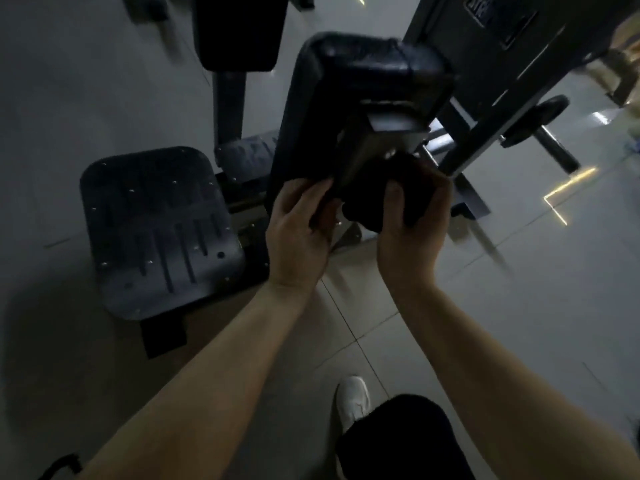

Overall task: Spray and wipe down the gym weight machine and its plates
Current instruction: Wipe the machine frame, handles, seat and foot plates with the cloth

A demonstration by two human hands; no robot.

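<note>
The dark weight machine fills the upper middle of the dim head view, with a black padded backrest (346,81) seen from behind and a metal post (367,150) under it. My right hand (408,233) grips a bunched dark cloth (374,199) against the lower part of that post. My left hand (298,230) holds the lower edge of the backrest pad, fingers curled round it. A black weight plate (535,121) hangs on a peg at the right of the frame. No spray bottle shows.
A black ribbed footplate (156,230) lies low at the left, and a second pad (239,32) stands behind it. The machine's frame (485,36) rises at top right. Grey floor tiles (554,289) surround everything. My white shoe (353,396) and dark trouser knee are below.
</note>
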